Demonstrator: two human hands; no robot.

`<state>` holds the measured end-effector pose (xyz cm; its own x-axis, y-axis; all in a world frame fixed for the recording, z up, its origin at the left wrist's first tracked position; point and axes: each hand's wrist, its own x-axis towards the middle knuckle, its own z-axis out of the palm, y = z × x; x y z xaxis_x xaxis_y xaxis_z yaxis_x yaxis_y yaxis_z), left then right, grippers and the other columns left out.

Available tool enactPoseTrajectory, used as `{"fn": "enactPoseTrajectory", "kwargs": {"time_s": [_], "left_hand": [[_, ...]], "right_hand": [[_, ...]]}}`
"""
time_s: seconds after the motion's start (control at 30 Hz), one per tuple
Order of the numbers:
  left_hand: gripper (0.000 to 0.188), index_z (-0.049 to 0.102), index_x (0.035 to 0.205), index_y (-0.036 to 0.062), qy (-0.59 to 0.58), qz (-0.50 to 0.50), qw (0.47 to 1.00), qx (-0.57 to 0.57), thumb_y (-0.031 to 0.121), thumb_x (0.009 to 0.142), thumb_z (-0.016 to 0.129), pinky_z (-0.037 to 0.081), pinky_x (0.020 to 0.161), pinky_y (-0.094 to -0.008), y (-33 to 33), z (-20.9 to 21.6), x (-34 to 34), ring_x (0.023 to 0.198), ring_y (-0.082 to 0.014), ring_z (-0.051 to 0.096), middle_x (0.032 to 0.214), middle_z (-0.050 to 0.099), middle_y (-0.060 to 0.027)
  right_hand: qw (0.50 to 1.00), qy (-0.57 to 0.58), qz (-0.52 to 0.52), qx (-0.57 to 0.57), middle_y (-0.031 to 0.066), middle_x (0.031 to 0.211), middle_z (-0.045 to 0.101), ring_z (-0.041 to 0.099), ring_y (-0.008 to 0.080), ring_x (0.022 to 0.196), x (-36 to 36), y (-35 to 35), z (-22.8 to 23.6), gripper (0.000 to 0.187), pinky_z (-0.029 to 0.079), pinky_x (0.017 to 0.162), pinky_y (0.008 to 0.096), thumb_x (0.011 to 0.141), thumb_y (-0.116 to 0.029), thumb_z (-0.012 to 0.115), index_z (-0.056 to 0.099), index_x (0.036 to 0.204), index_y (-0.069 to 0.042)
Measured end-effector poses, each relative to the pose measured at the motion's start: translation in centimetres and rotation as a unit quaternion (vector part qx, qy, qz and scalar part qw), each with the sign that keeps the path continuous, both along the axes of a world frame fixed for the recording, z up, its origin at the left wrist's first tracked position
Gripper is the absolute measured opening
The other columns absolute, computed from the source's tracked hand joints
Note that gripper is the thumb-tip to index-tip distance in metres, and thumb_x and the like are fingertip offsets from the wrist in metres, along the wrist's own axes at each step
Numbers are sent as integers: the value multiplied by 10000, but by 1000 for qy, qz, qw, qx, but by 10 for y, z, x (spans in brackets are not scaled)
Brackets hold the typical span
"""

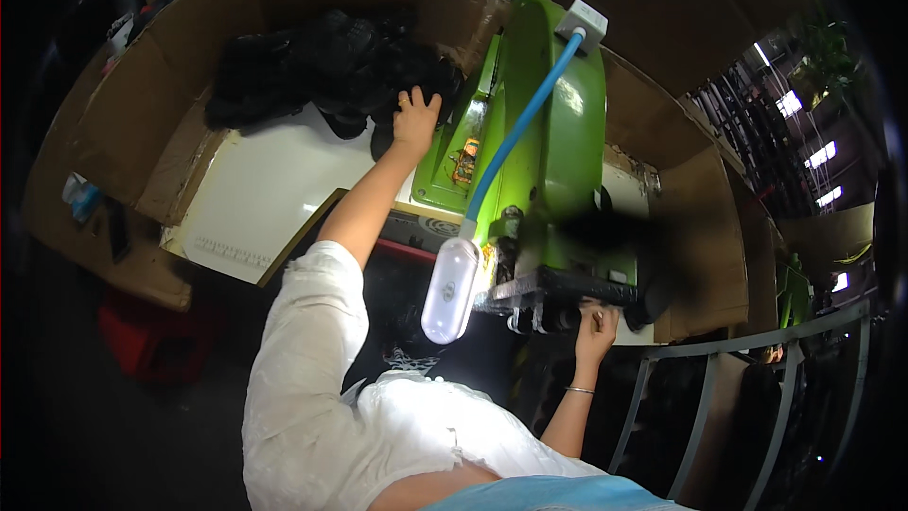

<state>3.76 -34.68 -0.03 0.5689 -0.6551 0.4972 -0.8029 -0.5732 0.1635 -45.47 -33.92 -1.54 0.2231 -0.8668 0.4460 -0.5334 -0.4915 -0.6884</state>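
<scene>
Left hand [415, 121] spreads by the black heap [326, 61] (green machine [573, 118] alongside).

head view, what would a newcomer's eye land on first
Probably the big green sewing machine, upper centre, with a bright white lamp on a blue gooseneck before it. Next, the left hand by black pieces left of the machine, the right hand at its near end.
</scene>
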Motion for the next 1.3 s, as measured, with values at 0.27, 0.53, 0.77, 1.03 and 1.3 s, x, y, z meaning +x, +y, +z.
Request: {"fn": "enactPoseTrajectory", "kwargs": {"time_s": [0.27, 0.53, 0.77, 1.03, 1.3], "left_hand": [[676, 489, 1160, 224, -23, -83, 996, -17, 69, 559, 756, 462, 861, -449, 159, 10, -18, 1158, -371, 382, 1249, 394, -150], [605, 518, 1108, 221, -113, -40, 992, 24, -17, 578, 686, 414, 850, -434, 323, 5, -2, 1183, -319, 392, 1213, 414, -99], [591, 535, 1111, 225, -188, 134, 968, 97, -28, 591, 652, 382, 884, -435, 417, -1, 16, 1192, -295, 378, 1226, 412, -80], [700, 400, 1290, 204, -85, 176, 971, 137, 89, 647, 653, 267, 922, -614, 421, 6, -17, 1196, -323, 351, 1254, 372, -122], [625, 431, 1229, 109, -6, 303, 953, -19, 149, 671, 707, 336, 975, -450, 411, 7, 15, 1158, -349, 395, 1227, 424, -158]], "right_hand": [[999, -32, -3, 21, 134, 1164, 538, 590, 225, 970, 0, 19, 13, 154, 510, 764, 300, 842, -82, 598, 634, 967, 0], [998, -24, 43, 30, 141, 1173, 537, 585, 234, 975, 17, 20, 6, 166, 512, 749, 292, 851, -93, 595, 636, 985, -6], [995, -27, 83, 52, 143, 1176, 534, 591, 231, 964, 30, 23, -6, 148, 528, 739, 299, 847, -67, 583, 633, 971, -3], [985, -39, 134, 98, 161, 1129, 556, 589, 263, 976, 56, 24, -29, 189, 485, 797, 327, 810, -53, 614, 610, 977, 36], [977, 14, 214, -3, 150, 830, 619, 609, 250, 753, 96, 42, -27, 189, 468, 699, 315, 783, -99, 648, 624, 900, 47]]}}
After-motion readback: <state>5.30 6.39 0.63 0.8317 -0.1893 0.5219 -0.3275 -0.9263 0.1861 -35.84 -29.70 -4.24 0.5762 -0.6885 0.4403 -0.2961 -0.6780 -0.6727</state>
